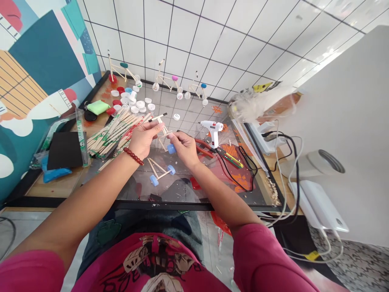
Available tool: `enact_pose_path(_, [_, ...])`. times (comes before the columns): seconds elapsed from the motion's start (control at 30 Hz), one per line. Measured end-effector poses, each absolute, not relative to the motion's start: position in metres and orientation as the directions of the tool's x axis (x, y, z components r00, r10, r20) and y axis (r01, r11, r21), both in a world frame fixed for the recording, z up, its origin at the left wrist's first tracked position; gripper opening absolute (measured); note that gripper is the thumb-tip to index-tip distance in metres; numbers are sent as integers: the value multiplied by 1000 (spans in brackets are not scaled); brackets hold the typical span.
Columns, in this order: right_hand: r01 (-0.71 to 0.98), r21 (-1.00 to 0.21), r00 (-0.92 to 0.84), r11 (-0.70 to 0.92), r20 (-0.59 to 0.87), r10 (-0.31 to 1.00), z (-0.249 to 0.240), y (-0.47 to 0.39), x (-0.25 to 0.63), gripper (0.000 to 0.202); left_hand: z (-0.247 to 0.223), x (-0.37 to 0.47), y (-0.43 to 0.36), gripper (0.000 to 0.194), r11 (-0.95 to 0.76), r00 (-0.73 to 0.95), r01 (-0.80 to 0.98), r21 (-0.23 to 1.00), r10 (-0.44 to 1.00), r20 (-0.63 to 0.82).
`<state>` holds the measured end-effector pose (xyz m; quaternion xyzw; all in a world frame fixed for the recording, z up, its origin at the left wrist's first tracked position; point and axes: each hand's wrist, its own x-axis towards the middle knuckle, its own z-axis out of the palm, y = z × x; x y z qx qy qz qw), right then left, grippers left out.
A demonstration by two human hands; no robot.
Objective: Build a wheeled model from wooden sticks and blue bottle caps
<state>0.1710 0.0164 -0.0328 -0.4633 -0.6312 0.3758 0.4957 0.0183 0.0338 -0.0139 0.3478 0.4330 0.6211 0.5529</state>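
Between my hands, above the table, is a small bike model of wooden sticks (164, 129) with a black-ended handlebar stick. My left hand (142, 138) pinches its upper part near the handlebar. With closed fingers, my right hand (184, 150) grips its lower part, beside a blue bottle-cap wheel (171, 149). Fingers partly hide the joints. Just below, a triangular stick frame (158, 168) with blue cap wheels at two corners lies on the table, touched by neither hand.
Bike models (165, 78) line the back wall. White, red and blue bottle caps (140, 104) lie at the back left, near a heap of sticks (114, 132). On the right are a white glue gun (214, 130), red-handled pliers (204, 148), a yellow-green cutter (233, 159) and cables (296, 178).
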Motion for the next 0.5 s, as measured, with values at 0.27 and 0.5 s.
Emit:
enact_pose_path(0.27, [200,-937,-88,286,274,958,-33,20,171,44,-12,24,29,32,15,-118,-405,914,991,-69])
enact_pose_path(0.5, [589,-698,-125,408,420,899,-39,17,170,87,-13,23,29,38,62,-129,-476,877,982,-140])
